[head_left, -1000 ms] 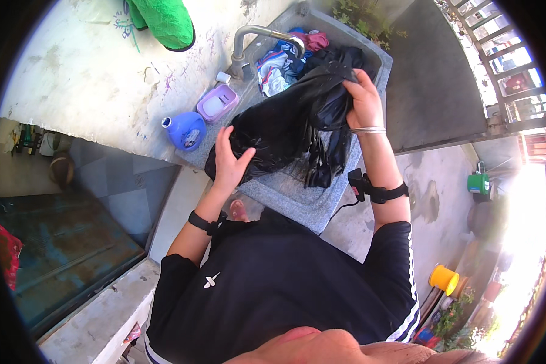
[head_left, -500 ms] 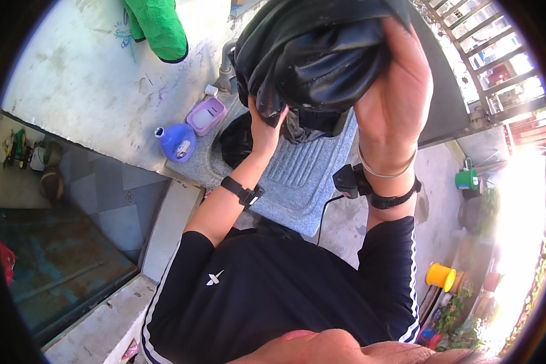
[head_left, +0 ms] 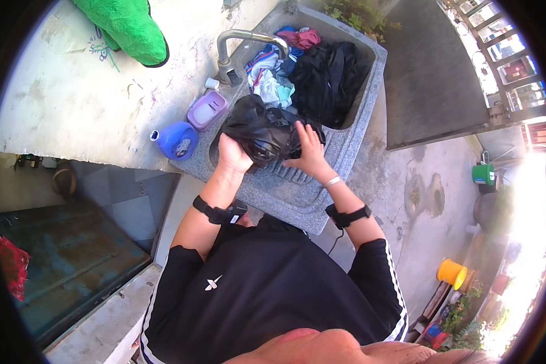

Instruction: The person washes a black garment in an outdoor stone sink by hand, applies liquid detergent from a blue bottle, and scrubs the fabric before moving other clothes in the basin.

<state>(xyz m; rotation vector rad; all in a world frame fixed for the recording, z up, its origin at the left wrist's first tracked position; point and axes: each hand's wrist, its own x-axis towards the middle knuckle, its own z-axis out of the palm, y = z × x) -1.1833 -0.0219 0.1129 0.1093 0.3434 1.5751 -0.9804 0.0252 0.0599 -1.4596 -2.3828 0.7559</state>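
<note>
A creased, glossy black bundle (head_left: 262, 130) of soft material sits low over the ribbed washboard part of the grey stone sink (head_left: 303, 209). At its left side, my left hand (head_left: 233, 155) grips it, with the fingertips hidden behind the folds. My right hand (head_left: 309, 153) lies against its right side, fingers spread and thumb apart. Beyond, in the basin, are a dark heap of clothes (head_left: 330, 79), white and blue clothes (head_left: 267, 82) and a dusty-red cloth (head_left: 300, 38). A curved metal tap (head_left: 249, 34) arches over them.
Left of the sink stand a blue-purple bottle (head_left: 179, 141) and a lilac soap dish (head_left: 207, 111); a small white cap (head_left: 212, 84) is beside the tap. Green fluffy cloth (head_left: 127, 30) lies on the pale ledge (head_left: 54, 91). A dark panel (head_left: 434, 79) stands at the right.
Both hands have come down and nearer with the black bundle, from high up to the washboard. My right hand's fingers have spread. The tap and basin clothes now show.
</note>
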